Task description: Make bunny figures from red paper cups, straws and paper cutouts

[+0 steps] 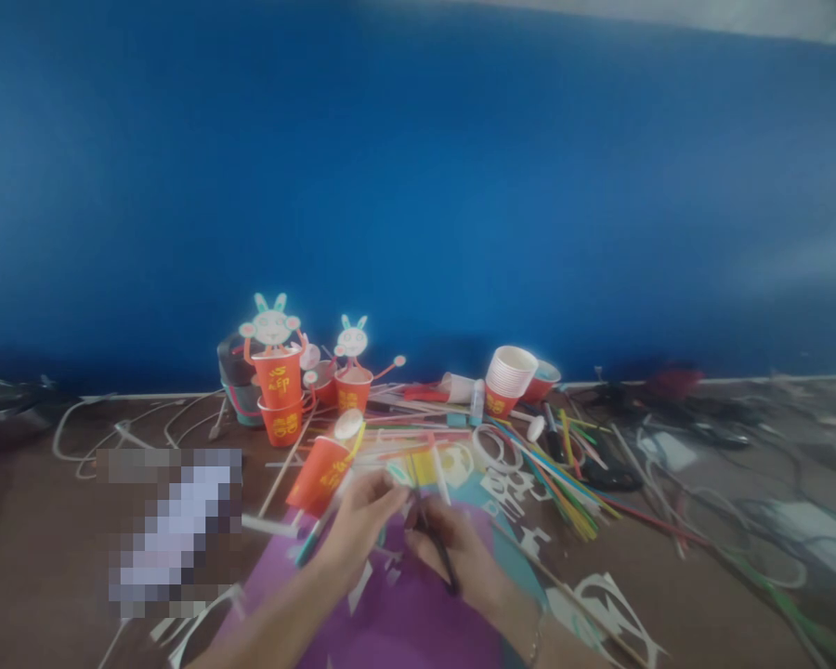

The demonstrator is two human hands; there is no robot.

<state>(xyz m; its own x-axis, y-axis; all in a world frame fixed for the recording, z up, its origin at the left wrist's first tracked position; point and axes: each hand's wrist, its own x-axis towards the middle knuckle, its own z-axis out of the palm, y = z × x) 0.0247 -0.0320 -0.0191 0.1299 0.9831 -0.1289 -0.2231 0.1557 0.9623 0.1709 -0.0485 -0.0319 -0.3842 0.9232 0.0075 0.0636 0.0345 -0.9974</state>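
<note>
Over a purple sheet, my left hand pinches a small white and green paper piece. My right hand is wrapped round dark-handled scissors, their blades pointing up beside the paper piece. White paper scraps lie on the sheet below my hands. Just beyond my left hand, an orange-red paper cup leans on its side. Farther back at the left stand stacked red cups topped by a paper rabbit, and another red cup with a smaller rabbit.
A stack of white-rimmed cups stands at the back right. Coloured strips, a white tape roll and paper cutouts lie to the right. Cables tangle at far right. A pixelated object is at left.
</note>
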